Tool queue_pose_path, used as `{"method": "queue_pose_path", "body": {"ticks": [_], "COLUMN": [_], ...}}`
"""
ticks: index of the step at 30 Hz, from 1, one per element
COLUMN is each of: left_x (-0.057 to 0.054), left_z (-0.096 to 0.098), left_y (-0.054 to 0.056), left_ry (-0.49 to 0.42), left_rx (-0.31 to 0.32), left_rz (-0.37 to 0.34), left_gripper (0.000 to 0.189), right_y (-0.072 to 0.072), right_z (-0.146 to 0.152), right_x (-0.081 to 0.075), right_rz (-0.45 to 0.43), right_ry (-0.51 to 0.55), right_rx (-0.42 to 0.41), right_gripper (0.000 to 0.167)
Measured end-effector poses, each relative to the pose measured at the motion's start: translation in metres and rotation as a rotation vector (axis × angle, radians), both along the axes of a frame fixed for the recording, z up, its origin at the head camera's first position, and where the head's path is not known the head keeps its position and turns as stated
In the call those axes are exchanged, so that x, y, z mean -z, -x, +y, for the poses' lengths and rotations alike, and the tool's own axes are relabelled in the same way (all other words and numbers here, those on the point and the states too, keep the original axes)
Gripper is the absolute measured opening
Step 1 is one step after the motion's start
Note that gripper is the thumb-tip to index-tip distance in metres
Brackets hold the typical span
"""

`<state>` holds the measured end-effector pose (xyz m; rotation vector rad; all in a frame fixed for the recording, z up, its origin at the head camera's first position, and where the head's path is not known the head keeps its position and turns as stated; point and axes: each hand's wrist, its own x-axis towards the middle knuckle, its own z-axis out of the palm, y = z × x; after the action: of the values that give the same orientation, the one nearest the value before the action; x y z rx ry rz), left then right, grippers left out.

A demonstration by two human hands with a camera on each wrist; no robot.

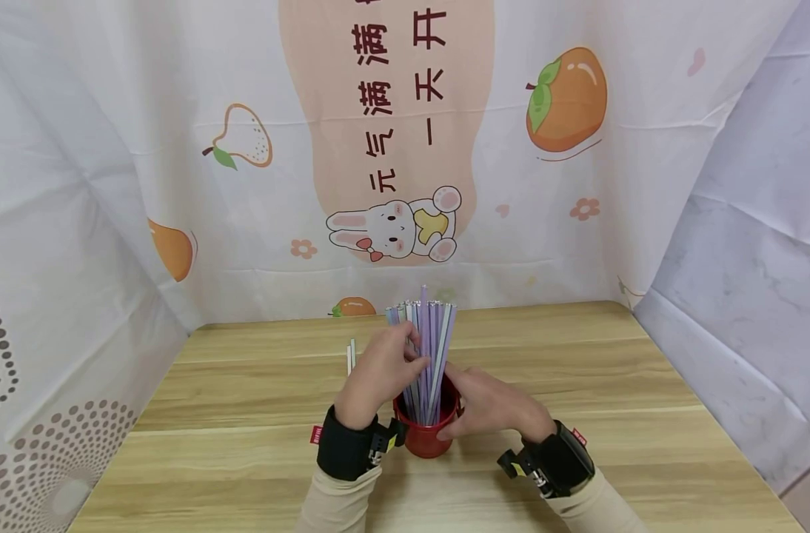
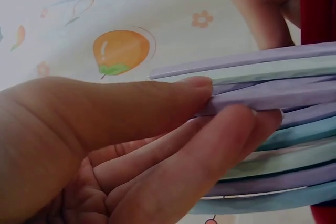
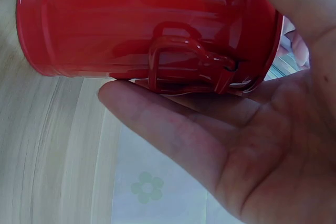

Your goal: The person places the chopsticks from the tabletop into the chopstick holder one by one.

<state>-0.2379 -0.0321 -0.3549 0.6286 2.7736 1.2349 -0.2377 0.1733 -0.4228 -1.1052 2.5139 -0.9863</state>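
A small red metal bucket stands upright on the table, packed with a bundle of thin pastel straws in purple, white, green and blue. Between thumb and fingertips my left hand pinches a purple straw, which rises above the others in the head view. Around the bucket's right side curls my right hand, thumb at the front and fingers behind. Close up in the right wrist view, the bucket shows a folded wire handle. The lower ends of the straws are hidden inside the bucket.
A pair of pale straws lies on the wooden table left of the bucket, partly hidden behind my left hand. A printed white cloth hangs at the table's back edge, with more cloth at both sides.
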Motion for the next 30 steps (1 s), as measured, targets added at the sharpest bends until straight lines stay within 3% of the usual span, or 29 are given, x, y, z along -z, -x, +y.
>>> {"method": "queue_pose_path", "body": {"ticks": [17, 23, 30], "left_x": [0.011, 0.006, -0.007], "left_z": [0.011, 0.008, -0.012], "left_y": [0.0, -0.001, -0.007], "left_ry": [0.128, 0.131, 0.092], "left_rx": [-0.085, -0.067, -0.099], "left_rz": [-0.021, -0.026, 0.073], "left_gripper": [0.02, 0.014, 0.006], "right_y": [0.0, 0.0, 0.0], "right_z": [0.0, 0.001, 0.002], "right_x": [-0.002, 0.0, 0.0], "right_rz": [-0.019, -0.008, 0.023], "right_ry": [0.01, 0.0, -0.009], "right_rx": [-0.004, 0.0, 0.015], "right_gripper": [0.108, 0.108, 0.11]}}
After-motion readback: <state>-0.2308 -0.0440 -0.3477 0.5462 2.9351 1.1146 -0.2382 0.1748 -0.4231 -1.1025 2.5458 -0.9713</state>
